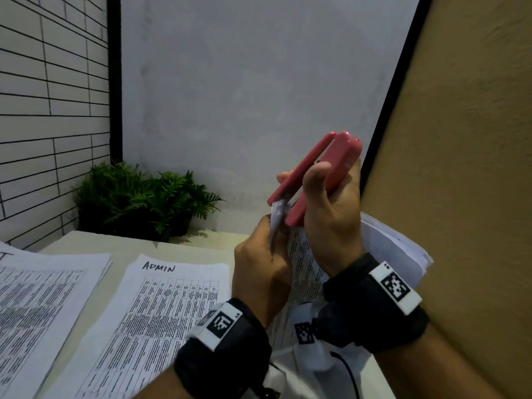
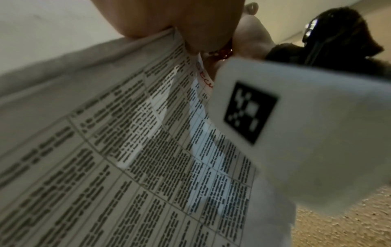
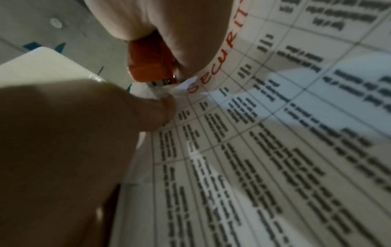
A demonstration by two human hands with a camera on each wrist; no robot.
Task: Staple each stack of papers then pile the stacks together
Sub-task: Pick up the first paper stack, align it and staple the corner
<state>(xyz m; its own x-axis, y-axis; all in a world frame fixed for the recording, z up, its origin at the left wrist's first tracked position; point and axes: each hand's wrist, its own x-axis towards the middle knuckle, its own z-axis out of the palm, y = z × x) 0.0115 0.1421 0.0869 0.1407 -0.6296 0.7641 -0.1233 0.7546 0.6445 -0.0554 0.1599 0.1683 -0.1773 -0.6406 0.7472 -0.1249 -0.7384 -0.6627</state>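
Head view. Right hand [image 1: 331, 214] is wrapped around a pink stapler [image 1: 313, 177], thumb across its top face, fingers curled behind. The stapler is held in the air, mouth pointing toward 7 o'clock. Left hand [image 1: 259, 272] pinches the top corner of the SECURITY stack [image 1: 394, 246] and feeds that corner into the stapler's mouth. This stack is lifted off the table [image 1: 184, 243], its far end fanning out toward 3 o'clock behind the right wrist. Two more stacks lie flat on the table: the ADMIN stack [image 1: 161, 312] at 8 o'clock from the hands, and a third stack [image 1: 43, 289] at the left edge of the frame. Whether either carries a staple cannot be told. Judgement: one stack is mid-stapling and nothing is piled yet, so the task looks no more than partly done.

Left wrist view. Left fingers [image 2: 190, 25] clamp the sheet corner at 12 o'clock; the printed table of the held stack fills the frame below. A wrist marker tag [image 2: 296, 117] blocks the 3 o'clock side.

Right wrist view. The stapler's nose sits at 12 o'clock, the paper corner right at its mouth beside the red word SECURITY. Left thumb [image 3: 156, 110] presses the sheet just below. Whether the stapler has fired cannot be told.
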